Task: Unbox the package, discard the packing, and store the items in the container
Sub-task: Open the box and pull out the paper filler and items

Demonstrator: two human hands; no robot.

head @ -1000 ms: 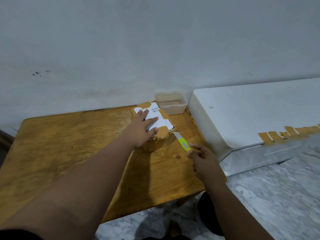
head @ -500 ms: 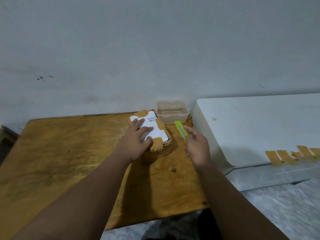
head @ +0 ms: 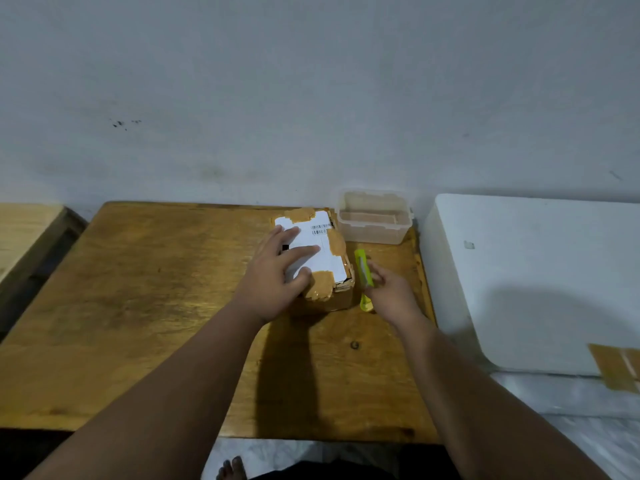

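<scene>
I see the box [head: 313,258] on the table [head: 138,306], toward its far right. The container [head: 374,216] sits just behind and right of it. My left hand [head: 273,275] lies on the box; the cutter [head: 364,277], in my right hand [head: 391,292], is just beside its right side.

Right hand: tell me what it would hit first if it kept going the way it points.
Probably the clear plastic container by the wall; the right hand, holding the green cutter, points up-table beside the package. Depth is unclear.
</scene>
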